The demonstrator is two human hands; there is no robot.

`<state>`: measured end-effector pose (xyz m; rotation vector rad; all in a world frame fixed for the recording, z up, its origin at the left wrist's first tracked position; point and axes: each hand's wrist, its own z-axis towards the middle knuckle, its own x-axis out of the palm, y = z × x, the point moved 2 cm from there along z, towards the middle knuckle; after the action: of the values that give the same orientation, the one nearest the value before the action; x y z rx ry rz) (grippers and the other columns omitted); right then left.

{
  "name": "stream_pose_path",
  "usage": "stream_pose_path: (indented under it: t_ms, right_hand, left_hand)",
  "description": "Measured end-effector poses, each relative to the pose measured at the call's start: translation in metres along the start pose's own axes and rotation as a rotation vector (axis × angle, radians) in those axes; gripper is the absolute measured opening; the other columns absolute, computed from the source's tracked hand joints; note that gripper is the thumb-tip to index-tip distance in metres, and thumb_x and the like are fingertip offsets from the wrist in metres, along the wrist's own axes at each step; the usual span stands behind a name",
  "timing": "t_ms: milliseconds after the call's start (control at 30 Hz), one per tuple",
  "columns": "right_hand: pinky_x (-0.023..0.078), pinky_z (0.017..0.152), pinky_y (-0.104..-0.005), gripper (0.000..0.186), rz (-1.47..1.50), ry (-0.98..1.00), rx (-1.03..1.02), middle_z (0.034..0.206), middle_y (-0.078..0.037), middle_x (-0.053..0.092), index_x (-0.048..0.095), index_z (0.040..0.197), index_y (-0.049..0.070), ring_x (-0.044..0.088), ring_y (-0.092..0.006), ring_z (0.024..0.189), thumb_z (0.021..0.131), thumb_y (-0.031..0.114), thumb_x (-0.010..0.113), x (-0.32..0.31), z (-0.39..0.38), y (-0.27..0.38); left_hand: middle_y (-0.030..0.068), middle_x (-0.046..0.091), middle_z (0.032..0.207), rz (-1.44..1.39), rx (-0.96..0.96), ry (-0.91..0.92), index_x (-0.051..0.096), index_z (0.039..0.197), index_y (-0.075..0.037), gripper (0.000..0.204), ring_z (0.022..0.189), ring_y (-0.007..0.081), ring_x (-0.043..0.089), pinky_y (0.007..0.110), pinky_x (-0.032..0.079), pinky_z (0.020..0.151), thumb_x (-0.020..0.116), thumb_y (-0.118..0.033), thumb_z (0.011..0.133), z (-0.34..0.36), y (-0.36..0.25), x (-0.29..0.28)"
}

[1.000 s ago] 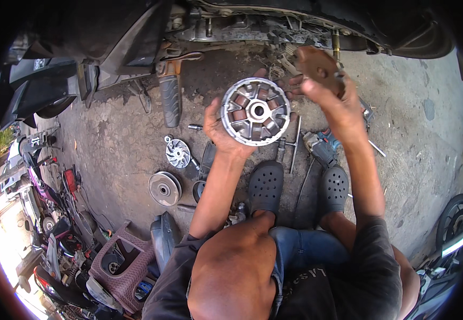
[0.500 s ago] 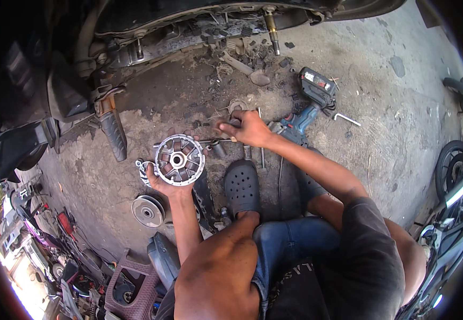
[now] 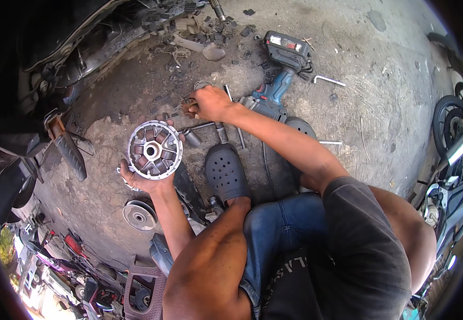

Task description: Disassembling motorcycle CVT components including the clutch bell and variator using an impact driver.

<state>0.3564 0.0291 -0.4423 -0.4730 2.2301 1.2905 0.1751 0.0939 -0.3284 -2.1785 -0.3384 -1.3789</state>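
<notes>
My left hand [image 3: 152, 185] holds a round metal variator [image 3: 152, 151] from beneath, thumb at its left edge and fingertips showing past the far rim. Its ribbed inner side faces up, with brown rollers between the ribs around a central hub. My right hand [image 3: 210, 103] is low over the floor ahead, its fingers curled together; what they hold, if anything, I cannot make out. A ring-shaped part [image 3: 202, 84] lies just beyond that hand, partly hidden. Between the hands lies a socket [image 3: 192, 138] beside a metal bar.
A blue and black cordless impact wrench [image 3: 277, 88] lies right of my right hand, near a hex key [image 3: 329, 80]. A pulley [image 3: 140, 215] sits below my left hand. Motorcycle parts [image 3: 71, 58] rise at upper left; dark debris and a spoon-shaped piece [image 3: 214, 52] litter the floor.
The view has shifted, so the whole scene sits further left and higher. My right hand's fingers have curled downward a little. The variator stays in my left hand.
</notes>
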Motion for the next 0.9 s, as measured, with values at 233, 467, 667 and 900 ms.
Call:
stream_pose_path:
  t_ms: [233,467,667,900]
  right_hand:
    - [0.051,0.082,-0.0450,0.025,0.028,-0.008,-0.011,0.089,-0.024,0.067,0.067,0.098,0.000,0.065,-0.0397,0.091,0.080,0.016,0.067,-0.002,-0.005,-0.004]
    - [0.051,0.083,-0.0445,0.025,0.144,-0.020,-0.111,0.088,-0.025,0.067,0.066,0.094,-0.003,0.065,-0.0403,0.090,0.079,0.016,0.067,-0.012,-0.005,-0.007]
    - [0.055,0.076,-0.0429,0.016,-0.293,-0.109,-0.175,0.080,-0.021,0.068,0.070,0.078,0.004,0.068,-0.0353,0.082,0.076,0.020,0.066,-0.053,-0.005,-0.016]
    - [0.042,0.090,-0.0505,0.022,-0.803,-0.202,0.148,0.101,-0.013,0.069,0.068,0.099,0.012,0.060,-0.0308,0.107,0.079,0.016,0.059,-0.161,0.012,-0.079]
  left_hand:
    - [0.0314,0.027,0.148,-0.010,-0.028,0.039,0.020,0.149,-0.002,0.099,0.137,0.0509,0.025,0.070,0.020,0.107,0.059,-0.055,0.076,0.004,0.008,0.009]
    - [0.0299,0.032,0.146,-0.044,-0.001,-0.033,0.024,0.149,-0.003,0.098,0.137,0.0499,0.026,0.071,0.017,0.107,0.061,-0.054,0.074,0.004,0.009,0.008]
    - [0.0285,0.040,0.142,0.039,0.032,-0.080,0.031,0.146,-0.001,0.097,0.133,0.0514,0.032,0.072,0.021,0.106,0.062,-0.057,0.073,0.003,0.005,0.008]
    - [0.0267,0.044,0.140,-0.038,0.083,-0.127,0.033,0.144,0.000,0.097,0.132,0.0508,0.035,0.072,0.023,0.106,0.064,-0.056,0.071,-0.004,-0.003,0.003]
